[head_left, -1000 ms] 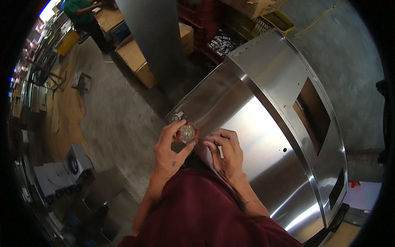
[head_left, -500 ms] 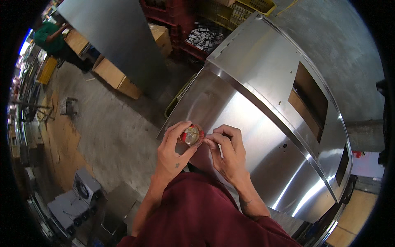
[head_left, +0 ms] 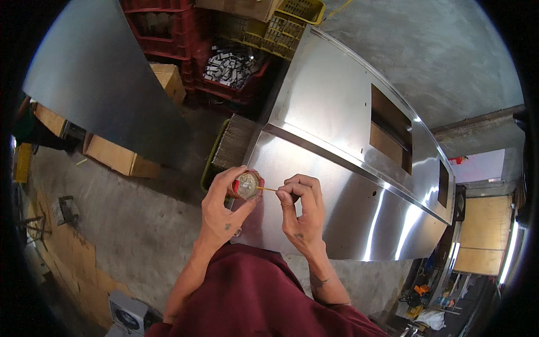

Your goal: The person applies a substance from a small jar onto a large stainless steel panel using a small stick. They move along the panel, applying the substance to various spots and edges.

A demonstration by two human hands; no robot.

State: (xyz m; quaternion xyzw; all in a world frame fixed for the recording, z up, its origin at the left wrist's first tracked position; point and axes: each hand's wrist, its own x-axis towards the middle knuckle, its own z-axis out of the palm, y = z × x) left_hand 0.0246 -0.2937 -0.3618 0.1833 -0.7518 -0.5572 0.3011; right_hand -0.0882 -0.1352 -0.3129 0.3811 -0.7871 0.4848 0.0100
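My left hand (head_left: pixel 220 203) is closed round a small round container (head_left: pixel 246 184) with a clear, shiny top and red sides. From its right edge a thin yellowish stick or strand (head_left: pixel 268 189) runs across to my right hand (head_left: pixel 303 216). The fingertips of that hand are pinched on its other end. Whether the strand is still joined to the container, I cannot tell. Both hands are held up over the near left edge of a large, folded, shiny sheet-metal casing (head_left: pixel 320 168).
Rectangular openings (head_left: pixel 391 129) are cut in the casing's far side. Beyond its left end stand red crates (head_left: pixel 163 31), one filled with small metal pieces (head_left: pixel 230 66), and a green basket of thin rods (head_left: pixel 233 140). A flat metal sheet (head_left: pixel 101 73) and cardboard boxes (head_left: pixel 115 154) are at the left.
My right hand has drawn away from the container, and the yellowish strand now shows between the hands. The view has turned, so the casing appears shifted left.
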